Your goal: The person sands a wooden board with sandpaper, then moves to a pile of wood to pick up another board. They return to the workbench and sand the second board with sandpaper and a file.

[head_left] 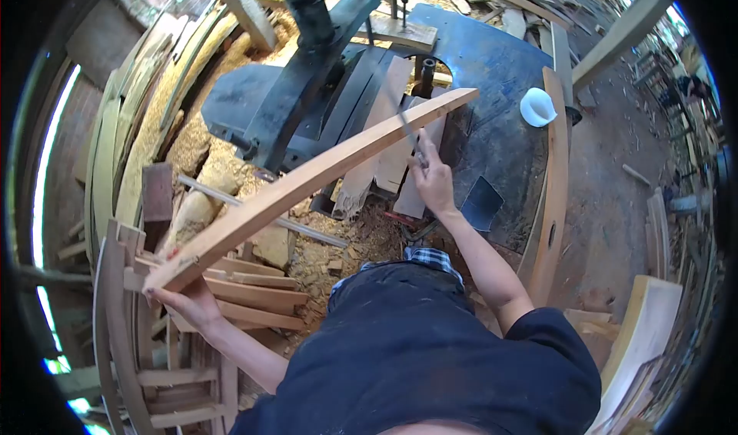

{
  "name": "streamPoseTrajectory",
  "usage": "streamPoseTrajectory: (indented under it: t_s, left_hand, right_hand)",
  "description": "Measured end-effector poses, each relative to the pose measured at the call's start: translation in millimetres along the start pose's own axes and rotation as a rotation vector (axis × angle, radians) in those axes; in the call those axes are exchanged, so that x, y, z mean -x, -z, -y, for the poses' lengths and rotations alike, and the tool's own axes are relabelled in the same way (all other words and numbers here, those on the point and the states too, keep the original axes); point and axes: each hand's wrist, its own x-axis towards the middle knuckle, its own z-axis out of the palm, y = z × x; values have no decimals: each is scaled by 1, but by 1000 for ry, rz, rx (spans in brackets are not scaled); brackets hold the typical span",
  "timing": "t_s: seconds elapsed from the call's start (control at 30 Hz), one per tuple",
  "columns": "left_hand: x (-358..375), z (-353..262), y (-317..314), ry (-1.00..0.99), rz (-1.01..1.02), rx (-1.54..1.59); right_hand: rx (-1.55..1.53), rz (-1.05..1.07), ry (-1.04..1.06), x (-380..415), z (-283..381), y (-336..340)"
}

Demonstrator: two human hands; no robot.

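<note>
A long, slightly curved wooden beam (307, 177) slants across the view, its near end low on the left and its far end over the machine table. My left hand (188, 303) is closed around the near end from below, fingers partly hidden by the wood. Just under the far end, my right hand (433, 175) has its fingers drawn together around a thin grey strip-like tool (407, 127), which crosses the beam's side and looks smeared; I cannot tell its kind. Below the beam, rough boards (373, 170) lie on the machine.
A blue-grey machine (288, 96) with a metal table (496, 66) stands ahead. On the table are a white cup (536, 109) and a dark square sheet (482, 204). A long plank (550, 227) runs along the right edge. Cut pieces (254, 293) and sawdust (204, 146) lie left.
</note>
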Motion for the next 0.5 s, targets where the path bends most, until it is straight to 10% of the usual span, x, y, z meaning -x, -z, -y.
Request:
streamPoseTrajectory:
  t_s: [0.27,0.5]
  left_hand:
    - [16,-9,27,213,-306,-65]
    - [31,-25,77,224,-19,31]
  right_hand:
    - [81,260,236,0,13,-13]
    - [102,508,234,-1,19,3]
